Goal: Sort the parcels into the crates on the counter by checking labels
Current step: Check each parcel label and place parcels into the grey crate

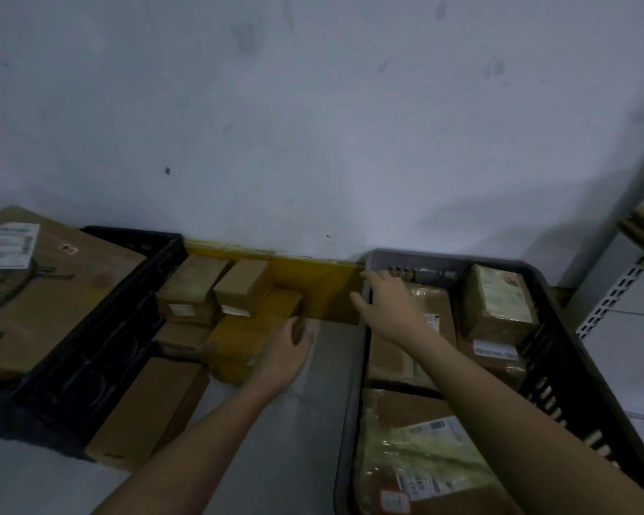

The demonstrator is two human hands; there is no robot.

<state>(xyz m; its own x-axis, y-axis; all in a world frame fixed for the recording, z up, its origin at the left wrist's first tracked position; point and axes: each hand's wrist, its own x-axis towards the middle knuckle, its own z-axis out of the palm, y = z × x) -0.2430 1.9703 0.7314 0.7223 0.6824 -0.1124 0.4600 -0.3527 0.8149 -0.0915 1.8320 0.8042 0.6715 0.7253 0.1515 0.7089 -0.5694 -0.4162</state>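
Between two crates lies a heap of cardboard parcels. My left hand [287,353] grips the right end of a yellow-taped parcel [238,343] at the front of that heap. My right hand [389,302] rests with spread fingers on the far left rim of the grey crate [354,403] on the right, over a brown parcel [430,310] inside it. That crate also holds a tall taped parcel [499,304] and a plastic-wrapped labelled parcel [421,451]. A black crate [101,343] on the left carries a large flat box [41,291] with a white label.
Two small boxes [216,288] sit at the back of the heap against a yellow strip [313,271] along the white wall. A long flat box [145,410] leans beside the black crate. Grey counter [298,433] shows between my arms. White metal shelving [618,291] stands at the right.
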